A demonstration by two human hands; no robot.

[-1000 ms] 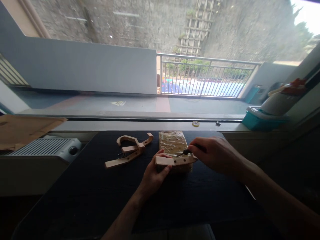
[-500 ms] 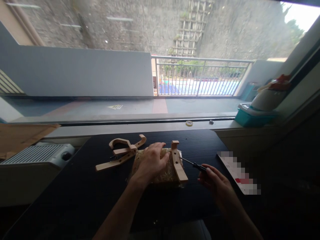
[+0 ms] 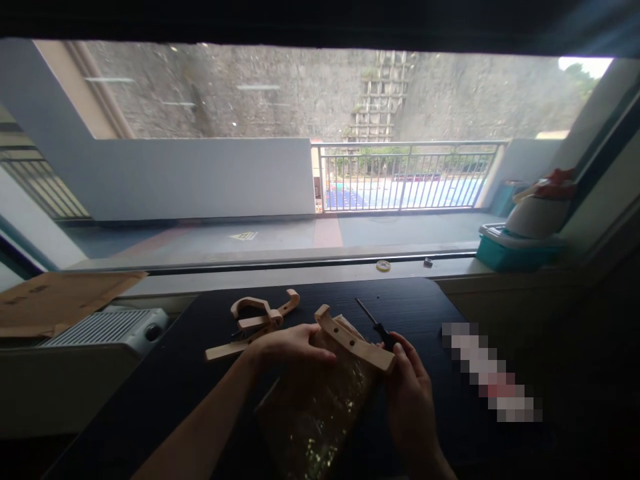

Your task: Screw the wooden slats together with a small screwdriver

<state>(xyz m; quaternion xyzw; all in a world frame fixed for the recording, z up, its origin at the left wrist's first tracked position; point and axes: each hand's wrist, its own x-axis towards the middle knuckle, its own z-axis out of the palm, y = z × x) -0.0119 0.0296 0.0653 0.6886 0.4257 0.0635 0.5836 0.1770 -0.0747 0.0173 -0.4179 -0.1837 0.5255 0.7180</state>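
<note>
My right hand (image 3: 410, 380) is closed around the dark handle of a screwdriver (image 3: 373, 317), its metal shaft pointing away to the upper left. The same hand is up against the near end of a pale wooden hook piece (image 3: 360, 347), which has two dark holes and a curled far end. This piece lies along the far right side of a plastic-wrapped block (image 3: 320, 400), which is tilted and glints with light. My left hand (image 3: 295, 343) grips the block's far left side, thumb on top; its other fingertips are partly hidden.
More wooden hook pieces (image 3: 260, 320) lie crossed on the black table (image 3: 165, 400), left of the block. A blurred-out flat item (image 3: 490, 373) lies at right. On the sill are a tape roll (image 3: 383, 265) and a teal box (image 3: 515, 250). Cardboard (image 3: 65, 300) rests above a radiator (image 3: 115, 327).
The block and the hook piece on it have turned and tilted. My left hand moved from the block's top to its far edge. The screwdriver tip came away from the hook piece, pointing up.
</note>
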